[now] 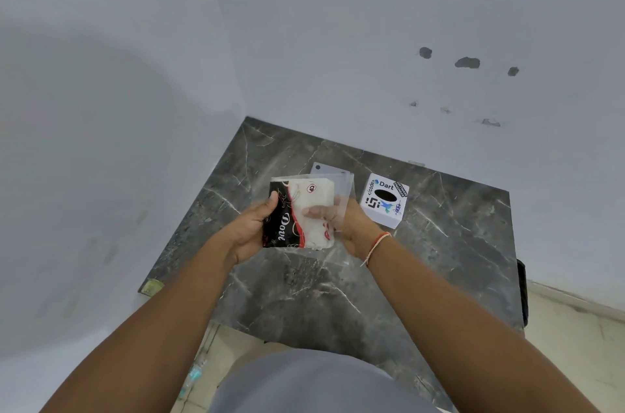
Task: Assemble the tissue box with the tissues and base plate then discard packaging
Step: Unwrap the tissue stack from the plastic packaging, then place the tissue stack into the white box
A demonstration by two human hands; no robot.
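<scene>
I hold a tissue pack [297, 214], black, red and white with "Dove" printed on it, above the dark marble table [338, 284]. My left hand [252, 231] grips its left edge. My right hand [345, 224] holds the right side, its fingers inside the loose clear wrapper [343, 196]. The white tissue box [385, 201], with stickers and a dark oval slot on top, stands on the table just right of my right hand. A flat white base plate [323, 169] lies behind the pack, mostly hidden by it.
The table sits in a corner between two pale walls [372, 40]. Its right edge drops to a light tiled floor [575, 345]. A small greenish patch [152, 286] marks the table's near left corner.
</scene>
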